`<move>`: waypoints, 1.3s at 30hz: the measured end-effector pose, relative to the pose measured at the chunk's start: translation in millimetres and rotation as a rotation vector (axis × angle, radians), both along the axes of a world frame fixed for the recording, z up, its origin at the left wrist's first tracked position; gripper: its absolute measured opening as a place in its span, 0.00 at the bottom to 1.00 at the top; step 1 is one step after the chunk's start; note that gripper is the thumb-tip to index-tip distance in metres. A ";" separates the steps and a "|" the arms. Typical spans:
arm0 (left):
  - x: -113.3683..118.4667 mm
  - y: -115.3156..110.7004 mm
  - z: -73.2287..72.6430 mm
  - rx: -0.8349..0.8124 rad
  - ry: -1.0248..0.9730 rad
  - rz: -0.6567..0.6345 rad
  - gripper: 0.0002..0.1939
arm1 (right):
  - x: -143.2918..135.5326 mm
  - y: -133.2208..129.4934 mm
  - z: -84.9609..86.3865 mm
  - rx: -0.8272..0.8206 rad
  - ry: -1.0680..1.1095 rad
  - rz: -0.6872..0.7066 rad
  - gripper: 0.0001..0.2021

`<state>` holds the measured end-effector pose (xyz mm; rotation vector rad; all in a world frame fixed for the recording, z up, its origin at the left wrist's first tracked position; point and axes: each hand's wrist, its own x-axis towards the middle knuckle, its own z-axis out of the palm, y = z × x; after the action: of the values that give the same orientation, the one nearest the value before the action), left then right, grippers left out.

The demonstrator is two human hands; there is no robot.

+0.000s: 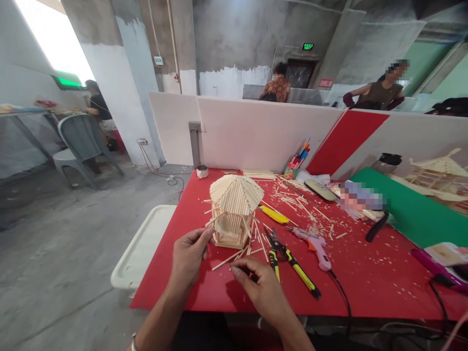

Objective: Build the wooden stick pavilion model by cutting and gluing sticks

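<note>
A small pavilion model (236, 195) built of thin wooden sticks stands upright on the red table, with a sloped, many-sided roof. Several stick ends jut from under its eaves. At its lower left side is my left hand (190, 256), thumb and forefinger pinched against the model's edge. My right hand (261, 287) is lower and to the right, in front of the model. Its thumb and forefinger are closed together, and whatever is between them is too small to make out. Loose wooden sticks (224, 261) lie between the hands and around the model's base.
Right of the model lie yellow-black pliers (292, 265), a yellow utility knife (274, 214) and a pink glue gun (316, 248) with a trailing cord. A tape roll (202, 171) and pen holder (291, 169) stand near the white partition (256, 131). Other people are beyond it.
</note>
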<state>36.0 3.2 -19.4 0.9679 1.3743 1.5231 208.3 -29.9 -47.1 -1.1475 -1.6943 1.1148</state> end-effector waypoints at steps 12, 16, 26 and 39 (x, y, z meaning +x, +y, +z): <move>0.2 2.8 4.1 -0.035 -0.078 -0.009 0.16 | 1.7 -1.1 -5.8 -0.018 0.037 0.021 0.08; 3.5 3.0 5.1 -0.025 -0.117 0.007 0.16 | 2.8 -2.2 -5.2 -0.024 0.050 0.032 0.08; 8.0 2.4 9.1 -0.007 -0.123 0.032 0.15 | 4.3 -3.8 -9.4 -0.047 0.076 0.035 0.09; 9.4 3.5 11.2 -0.015 -0.124 0.048 0.15 | 7.3 -5.6 -8.4 -0.042 0.062 0.010 0.10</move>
<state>45.4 6.8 -8.2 0.8224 1.3265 1.5792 215.6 -35.5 -55.5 -1.1200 -1.6377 1.1849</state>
